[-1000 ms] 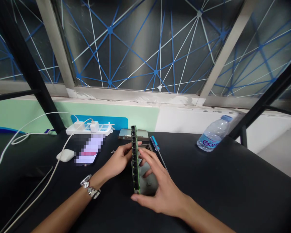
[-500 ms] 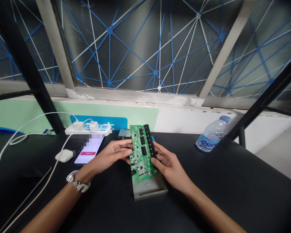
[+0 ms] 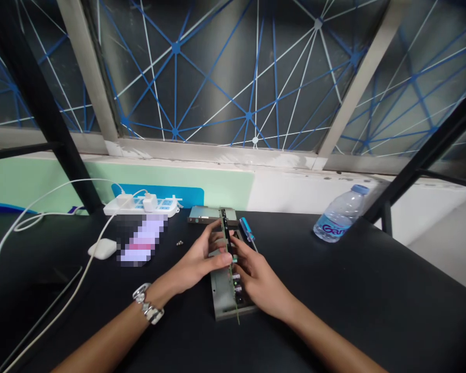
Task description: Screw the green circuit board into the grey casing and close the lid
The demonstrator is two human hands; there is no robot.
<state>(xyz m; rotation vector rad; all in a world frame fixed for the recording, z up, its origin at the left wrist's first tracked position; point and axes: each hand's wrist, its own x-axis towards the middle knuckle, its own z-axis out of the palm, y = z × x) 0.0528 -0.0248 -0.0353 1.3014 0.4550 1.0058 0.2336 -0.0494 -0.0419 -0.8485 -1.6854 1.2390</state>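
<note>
A green circuit board (image 3: 230, 261) stands on edge near the middle of the surface (image 3: 334, 305), held almost upright, with a row of black port connectors (image 3: 226, 230) along its far end. The person's two hands grip it from opposite faces. The left hand (image 3: 196, 261), a metal bracelet watch (image 3: 147, 304) at its wrist, has its fingers curled and pressed against one face, while the right hand (image 3: 258, 277) presses its fingers against the other: a two-sided pinch on the board. Directly beneath lies a grey metal chassis tray (image 3: 222, 295); whether the board's lower edge touches it cannot be told.

Just beyond the tray, a flat metal cover (image 3: 205, 214) rests near the surface's back edge, and a blue-handled screwdriver (image 3: 246, 229) lies just beside the right hand. A few small screws (image 3: 179, 242) sit left of the left hand.

Further left along the back edge is a white power strip (image 3: 140, 206) with a charger (image 3: 150, 203) plugged in, and white cables (image 3: 86, 264) trail from it across the surface. Nearby are a white earbud case (image 3: 102, 248) and a phone (image 3: 140, 241), its screen blurred. Toward the right, well apart from the hands, a plastic water bottle (image 3: 339, 220) lies tilted near the back edge — its label partly readable.
</note>
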